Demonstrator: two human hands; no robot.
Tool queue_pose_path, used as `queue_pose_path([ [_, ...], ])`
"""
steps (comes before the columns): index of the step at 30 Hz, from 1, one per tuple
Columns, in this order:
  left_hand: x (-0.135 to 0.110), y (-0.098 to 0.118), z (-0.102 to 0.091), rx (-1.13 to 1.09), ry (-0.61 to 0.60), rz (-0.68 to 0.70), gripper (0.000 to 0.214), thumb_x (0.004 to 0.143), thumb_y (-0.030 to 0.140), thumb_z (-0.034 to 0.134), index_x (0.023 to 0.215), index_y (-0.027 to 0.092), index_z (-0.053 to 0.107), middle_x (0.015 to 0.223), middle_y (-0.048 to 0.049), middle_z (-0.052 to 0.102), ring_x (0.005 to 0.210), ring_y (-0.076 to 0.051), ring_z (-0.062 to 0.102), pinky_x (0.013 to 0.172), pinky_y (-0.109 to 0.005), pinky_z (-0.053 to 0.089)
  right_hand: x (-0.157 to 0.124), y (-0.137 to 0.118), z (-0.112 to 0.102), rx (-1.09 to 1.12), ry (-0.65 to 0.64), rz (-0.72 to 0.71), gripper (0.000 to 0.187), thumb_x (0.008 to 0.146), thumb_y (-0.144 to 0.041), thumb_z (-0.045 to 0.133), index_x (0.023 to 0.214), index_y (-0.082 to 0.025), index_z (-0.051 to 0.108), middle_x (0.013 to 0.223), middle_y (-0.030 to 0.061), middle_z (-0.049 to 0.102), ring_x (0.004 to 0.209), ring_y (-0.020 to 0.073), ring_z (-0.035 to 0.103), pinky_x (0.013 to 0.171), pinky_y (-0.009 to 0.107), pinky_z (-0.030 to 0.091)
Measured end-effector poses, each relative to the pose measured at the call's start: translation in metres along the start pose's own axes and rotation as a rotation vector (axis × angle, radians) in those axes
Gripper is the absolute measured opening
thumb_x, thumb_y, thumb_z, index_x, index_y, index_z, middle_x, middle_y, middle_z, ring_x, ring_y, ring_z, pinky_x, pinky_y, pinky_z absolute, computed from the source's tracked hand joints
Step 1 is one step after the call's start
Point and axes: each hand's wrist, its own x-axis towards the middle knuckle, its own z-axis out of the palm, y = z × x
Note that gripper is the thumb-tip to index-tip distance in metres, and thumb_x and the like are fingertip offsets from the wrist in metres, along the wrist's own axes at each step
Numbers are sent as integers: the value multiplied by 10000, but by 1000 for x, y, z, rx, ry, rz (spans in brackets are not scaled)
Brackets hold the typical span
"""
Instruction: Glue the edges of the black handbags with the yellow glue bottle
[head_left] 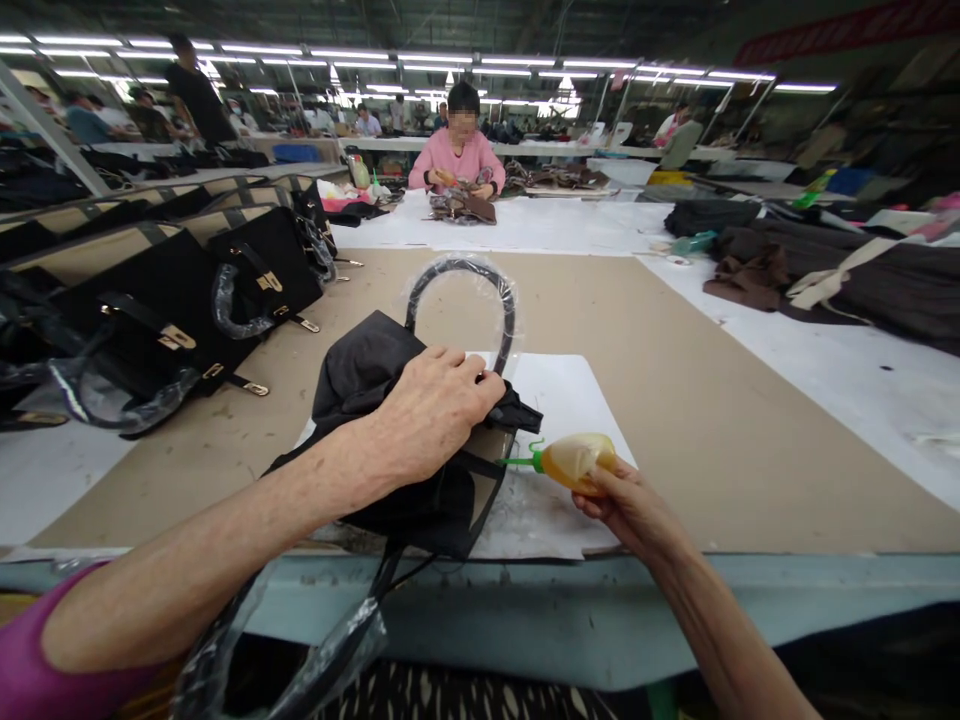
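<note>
Nearest, at seven o'clock, we see a plastic-wrapped handle [341, 645] hanging past the edge of the tabletop [540, 600]. It's on the black bag [364, 365], mid-view, lying on a white sheet [566, 385]. Left hand [431, 405]: curled over the bag's upper part, fingers bent, gripping fabric; we can't see all fingertips. At four o'clock from it, right hand [611, 495] wraps a squeeze bottle [570, 460] of amber liquid, green nozzle [525, 461] toward nine o'clock, tip at the bag's edge; contact we can't tell. Second handle [511, 320] loops up at twelve. Beyond, brown board [697, 420]; similar bags [139, 285] lined up at ten, dark fabric [877, 270] at two. Farther, at twelve, we have a co-worker [454, 152] in pink handling brown pieces [469, 208].
</note>
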Motion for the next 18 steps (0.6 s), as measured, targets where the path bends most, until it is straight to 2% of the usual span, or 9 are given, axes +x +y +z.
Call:
queue_pose_path([
  [6, 1, 0, 0, 2, -13, -8, 151, 751, 74, 492, 851, 168, 555, 800, -48, 578, 741, -200, 526, 676, -328, 382, -6, -6, 3, 24, -43, 12, 324, 720, -329, 708, 1006, -222, 598, 976, 53, 589, 665, 128, 549, 498, 196, 434],
  [12, 0, 0, 2, -13, -5, -10, 160, 727, 77, 503, 847, 172, 547, 804, -43, 572, 754, -202, 522, 679, -327, 379, -9, -2, 6, -33, -43, -62, 539, 614, -252, 789, 1062, -240, 488, 886, 17, 557, 595, 107, 493, 440, 174, 371],
  [18, 2, 0, 2, -25, -20, -20, 167, 730, 73, 498, 854, 172, 550, 809, -46, 572, 763, -205, 524, 679, -328, 378, -8, 9, 11, -220, 46, -243, 703, 618, -231, 781, 1183, -255, 365, 869, 5, 570, 526, 102, 474, 418, 203, 400],
])
